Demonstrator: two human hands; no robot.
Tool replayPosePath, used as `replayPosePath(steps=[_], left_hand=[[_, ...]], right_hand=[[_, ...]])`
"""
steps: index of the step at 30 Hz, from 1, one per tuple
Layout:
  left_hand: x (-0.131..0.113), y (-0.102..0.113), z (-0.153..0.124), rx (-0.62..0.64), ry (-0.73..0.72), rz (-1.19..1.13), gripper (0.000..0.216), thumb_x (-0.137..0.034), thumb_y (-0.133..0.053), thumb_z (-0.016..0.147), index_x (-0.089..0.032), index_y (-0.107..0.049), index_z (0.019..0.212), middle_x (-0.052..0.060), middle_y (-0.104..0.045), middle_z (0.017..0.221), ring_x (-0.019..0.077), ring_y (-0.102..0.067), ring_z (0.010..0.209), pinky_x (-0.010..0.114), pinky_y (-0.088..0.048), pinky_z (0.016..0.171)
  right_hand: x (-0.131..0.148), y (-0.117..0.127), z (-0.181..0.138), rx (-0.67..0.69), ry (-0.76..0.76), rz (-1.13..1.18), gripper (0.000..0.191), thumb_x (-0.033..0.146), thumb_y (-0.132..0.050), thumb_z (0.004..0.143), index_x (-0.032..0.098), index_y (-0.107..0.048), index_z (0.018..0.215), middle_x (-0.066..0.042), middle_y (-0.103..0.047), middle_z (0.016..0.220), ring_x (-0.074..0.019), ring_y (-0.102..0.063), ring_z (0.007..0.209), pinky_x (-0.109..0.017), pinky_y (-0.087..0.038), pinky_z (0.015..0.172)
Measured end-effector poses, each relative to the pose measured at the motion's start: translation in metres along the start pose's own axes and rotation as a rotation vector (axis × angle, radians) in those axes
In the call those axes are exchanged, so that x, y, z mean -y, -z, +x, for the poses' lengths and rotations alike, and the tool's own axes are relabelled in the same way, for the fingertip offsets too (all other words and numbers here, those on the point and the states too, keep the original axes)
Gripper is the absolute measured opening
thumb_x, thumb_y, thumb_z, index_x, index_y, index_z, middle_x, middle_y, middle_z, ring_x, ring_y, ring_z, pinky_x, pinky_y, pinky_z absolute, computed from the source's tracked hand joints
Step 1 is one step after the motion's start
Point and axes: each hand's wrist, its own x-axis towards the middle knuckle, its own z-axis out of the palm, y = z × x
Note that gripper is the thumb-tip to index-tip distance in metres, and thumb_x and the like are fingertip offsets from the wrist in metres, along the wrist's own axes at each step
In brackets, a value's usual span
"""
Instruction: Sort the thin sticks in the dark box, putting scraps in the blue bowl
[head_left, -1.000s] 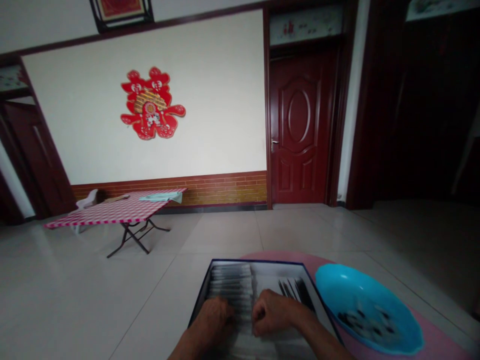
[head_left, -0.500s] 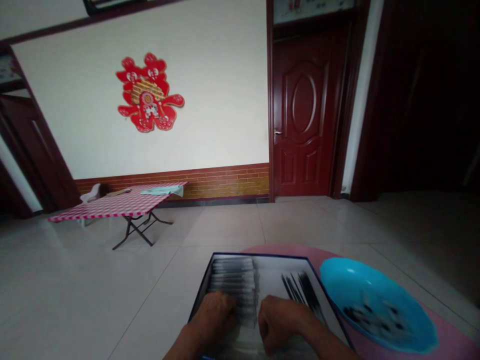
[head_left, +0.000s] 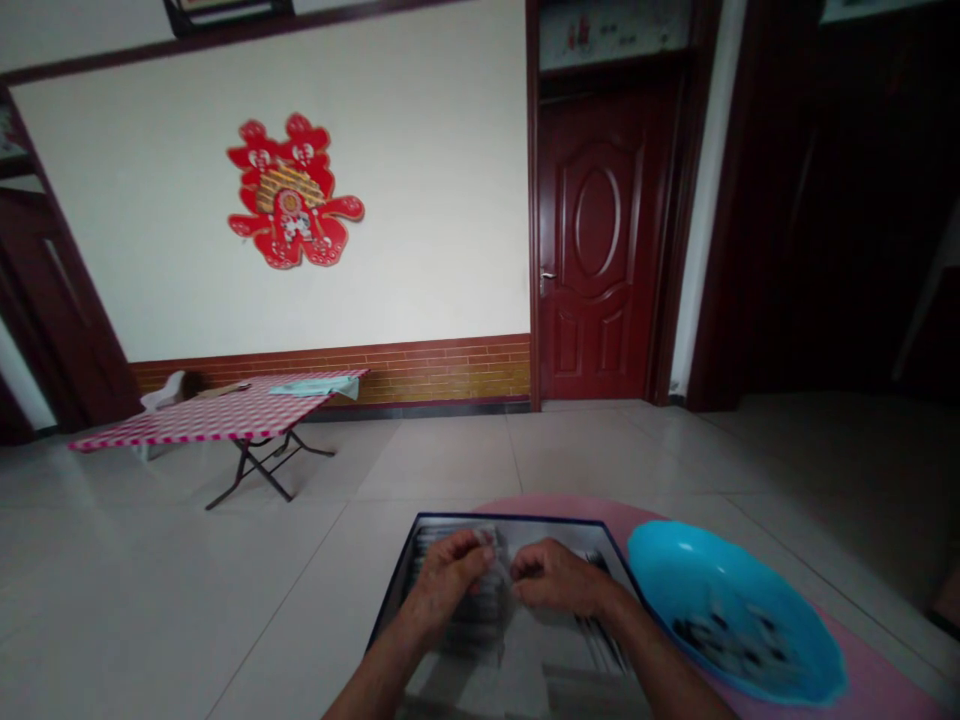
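Observation:
A shallow box with a dark blue rim lies in front of me. My left hand is raised over its left half, thumb and fingers pinched on a thin, see-through plastic packet. Beneath that hand, a row of similar clear packets with dark contents fills the left side. My right hand is close by with fingers curled together near the packet; whatever is in them is too blurred to make out. Thin dark sticks lie under my right forearm, partly covered.
Right of the box, a bright blue plastic basin holds small black and whitish pieces, on a round pink surface. Across the tiled floor stands a folding table with a checked cover and a pale green cloth.
Both hands have lifted and moved toward the far side of the box, fingertips closer together. A clear packet now shows at the left fingertips. The view has shifted slightly.

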Motion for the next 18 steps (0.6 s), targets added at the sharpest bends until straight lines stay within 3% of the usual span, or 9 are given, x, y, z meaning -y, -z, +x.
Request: replayPosePath(steps=[2,5,8,10,13,18], left_hand=[[-0.002,-0.016,0.015,-0.070,-0.101,0.049,0.044,-0.057,-0.061,0.076,-0.015,-0.064,0.088,-0.001,-0.060,0.067,0.0113,-0.054,0.058,0.022,-0.042,0.054],[-0.001,-0.036,0.038,-0.231,-0.351,0.268,0.041,-0.051,-0.040,0.091,-0.016,-0.060,0.082,0.001,-0.061,0.067,0.0128,-0.057,0.059,0.023,-0.046,0.055],[0.003,-0.046,0.054,-0.324,-0.469,0.370,0.037,-0.044,-0.033,0.095,-0.018,-0.059,0.090,0.002,-0.064,0.072,0.0157,-0.061,0.066,0.028,-0.050,0.064],[0.010,-0.047,0.057,-0.376,-0.564,0.474,0.034,-0.041,-0.034,0.096,-0.019,-0.060,0.095,0.006,-0.067,0.079,0.0189,-0.065,0.074,0.033,-0.052,0.072],[0.025,-0.043,0.059,-0.422,-0.675,0.591,0.034,-0.040,-0.036,0.094,-0.019,-0.062,0.098,0.011,-0.070,0.087,0.0236,-0.067,0.084,0.038,-0.054,0.078],[0.045,-0.036,0.063,-0.502,-0.780,0.751,0.033,-0.031,-0.033,0.096,-0.016,-0.061,0.104,0.014,-0.072,0.089,0.0252,-0.070,0.084,0.040,-0.058,0.075]], right_hand=[[0.000,0.002,0.002,-0.087,0.011,0.030,0.014,0.024,-0.058,0.070,0.017,-0.070,0.073,0.005,-0.060,0.059,-0.0116,-0.050,0.057,-0.022,-0.034,0.053],[-0.003,0.007,0.003,-0.174,0.005,-0.009,0.021,0.022,-0.056,0.072,0.017,-0.071,0.085,0.001,-0.070,0.074,-0.0153,-0.061,0.069,-0.023,-0.042,0.061],[-0.015,0.013,0.004,-0.317,-0.133,-0.311,0.031,0.013,-0.052,0.072,0.017,-0.073,0.094,-0.004,-0.075,0.094,-0.0176,-0.067,0.087,-0.024,-0.047,0.076],[-0.025,0.013,0.003,-0.393,-0.264,-0.516,0.031,0.006,-0.050,0.070,0.017,-0.075,0.085,-0.007,-0.077,0.092,-0.0190,-0.068,0.090,-0.025,-0.047,0.080],[-0.036,0.008,-0.002,-0.400,-0.403,-0.622,0.023,0.003,-0.055,0.066,0.015,-0.074,0.069,-0.013,-0.077,0.081,-0.0236,-0.071,0.083,-0.027,-0.048,0.073],[-0.037,0.001,-0.010,-0.408,-0.529,-0.733,0.022,0.007,-0.064,0.065,0.012,-0.074,0.084,-0.020,-0.074,0.098,-0.0291,-0.070,0.092,-0.030,-0.049,0.072]])
